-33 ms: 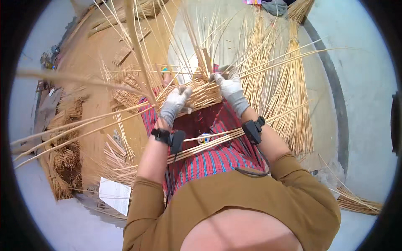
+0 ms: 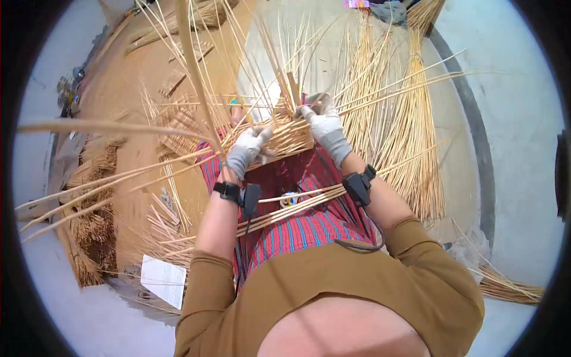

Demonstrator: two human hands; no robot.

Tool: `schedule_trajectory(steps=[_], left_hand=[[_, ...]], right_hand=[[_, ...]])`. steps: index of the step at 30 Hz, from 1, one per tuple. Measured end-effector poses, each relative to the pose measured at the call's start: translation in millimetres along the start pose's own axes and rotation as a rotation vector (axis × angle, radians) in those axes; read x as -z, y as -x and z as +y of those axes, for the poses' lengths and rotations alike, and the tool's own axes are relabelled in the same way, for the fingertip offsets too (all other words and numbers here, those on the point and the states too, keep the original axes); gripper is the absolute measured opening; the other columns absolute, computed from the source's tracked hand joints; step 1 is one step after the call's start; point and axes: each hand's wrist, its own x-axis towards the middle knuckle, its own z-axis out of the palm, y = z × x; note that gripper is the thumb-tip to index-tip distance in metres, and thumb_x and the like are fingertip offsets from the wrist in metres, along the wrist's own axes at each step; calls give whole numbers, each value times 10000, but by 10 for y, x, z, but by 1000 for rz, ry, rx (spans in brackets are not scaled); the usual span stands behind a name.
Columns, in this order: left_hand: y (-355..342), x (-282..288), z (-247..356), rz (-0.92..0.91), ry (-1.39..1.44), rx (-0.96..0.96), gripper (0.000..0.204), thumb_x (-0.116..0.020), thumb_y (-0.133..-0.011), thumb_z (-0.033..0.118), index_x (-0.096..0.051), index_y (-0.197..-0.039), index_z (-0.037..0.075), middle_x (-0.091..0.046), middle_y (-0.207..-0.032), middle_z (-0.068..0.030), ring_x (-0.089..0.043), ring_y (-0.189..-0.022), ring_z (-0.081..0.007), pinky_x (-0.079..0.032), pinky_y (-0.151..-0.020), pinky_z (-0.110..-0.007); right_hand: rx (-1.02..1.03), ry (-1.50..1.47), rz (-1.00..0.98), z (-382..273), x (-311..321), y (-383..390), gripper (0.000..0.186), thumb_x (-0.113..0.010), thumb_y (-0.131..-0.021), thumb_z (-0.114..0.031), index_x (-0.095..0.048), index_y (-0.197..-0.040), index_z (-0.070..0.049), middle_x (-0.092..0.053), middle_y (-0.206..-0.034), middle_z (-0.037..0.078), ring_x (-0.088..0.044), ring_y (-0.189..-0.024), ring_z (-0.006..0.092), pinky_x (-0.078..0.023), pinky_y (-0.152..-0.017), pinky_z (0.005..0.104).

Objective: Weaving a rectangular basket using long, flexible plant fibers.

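A partly woven wicker basket (image 2: 291, 143) rests over my lap, its pale rods sticking up and out on several sides. My left hand (image 2: 250, 147), in a whitish knit glove, is closed on the near left part of its woven wall. At the right corner, beside a short upright wooden stake (image 2: 293, 89), my right hand (image 2: 325, 122) wears the same kind of glove. Its fingers are bent and pressed to the weave there; the exact strand between them is hard to make out. A few loose rods (image 2: 297, 206) lie across my lap, over a red striped cloth (image 2: 303, 232).
Long bundles of pale rods (image 2: 410, 149) lie on the floor to the right. Woven panels (image 2: 181, 128) and darker stacked bundles (image 2: 95, 220) are on the left, with a white sheet (image 2: 163, 279) nearer me. Long rods (image 2: 113, 126) reach far out leftward from the basket.
The long rods reaching out to the left have swung slightly lower in the picture. Both hands stay at almost the same places on the basket.
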Motion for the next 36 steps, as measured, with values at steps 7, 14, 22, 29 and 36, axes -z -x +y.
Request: schedule_trajectory(steps=[7,14,22,29,36], left_hand=[[-215,-67,-251,387,-211,71,426,-652,-945,501,-680,-993,79,-531,-514,-12,-445,-351,-119,-354,-348,-307],[-334,6,-213,209,-24,68,330,-731,-900,323,-658,-1074,52,-625,-683,-29,-536,-427,-137,-447,-411,-304],[614,225,-639,470,-414,-312,379,-710,-881,84,-572,-1221,-12,-675,-1117,-150,-672,-964,-198,-531,-859,-337],[753,412,-846,642,-56,-396,272,-702,-921,178,-642,-1127,12,-713,-982,-98,-676,-933,-167,-532,-825,-333],[818,435,-588,539,-398,-247,295,-686,-940,222,-637,-1133,3,-708,-1023,-73,-654,-928,-158,-521,-831,-329]], right_hand=[[973,808,-185,-387,-977,-989,589,-646,-848,-35,-501,-1412,-127,-675,-1155,224,-653,-1071,383,-513,-898,428],[-143,-326,402,42,321,224,172,-486,-1054,-206,-592,-1106,-82,-662,-854,115,-690,-802,235,-557,-565,302],[301,-135,-315,-539,-709,779,328,-613,-994,-222,-594,-1262,-34,-655,-1112,122,-642,-1062,198,-527,-903,320],[423,169,-778,-588,-1866,1413,471,-688,-858,-437,-641,-1147,-69,-686,-1036,152,-654,-1036,311,-488,-930,466],[695,214,-890,-862,-2126,1165,215,-664,-830,-254,-641,-1005,-131,-687,-871,152,-678,-813,375,-536,-709,477]])
